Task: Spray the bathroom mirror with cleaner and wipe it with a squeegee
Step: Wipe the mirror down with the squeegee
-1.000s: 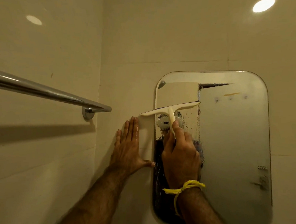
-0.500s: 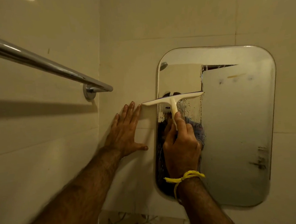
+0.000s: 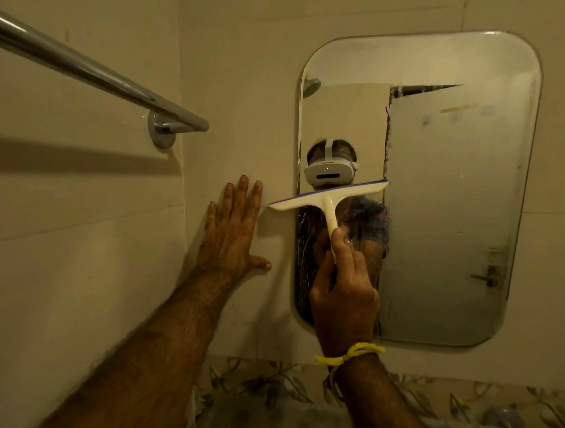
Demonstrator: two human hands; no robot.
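A rounded rectangular mirror (image 3: 457, 201) hangs on the cream tiled wall. A white squeegee (image 3: 328, 195) lies with its blade across the mirror's left half, about mid-height, its left end overhanging onto the wall. My right hand (image 3: 343, 296) grips the squeegee's handle from below, with the forefinger stretched up along it. The glass below the blade is streaked wet; above the blade it looks clear. My left hand (image 3: 232, 232) presses flat on the wall just left of the mirror, fingers spread. No spray bottle shows.
A chrome towel bar (image 3: 80, 66) juts from the left wall, ending at a round mount (image 3: 161, 130) above my left hand. A patterned tile band (image 3: 270, 388) runs below the mirror. The mirror reflects a door and a shower head.
The squeegee has slid down the mirror's left half, leaving cleared glass above it. My view has tilted downward. My left hand stays flat on the wall.
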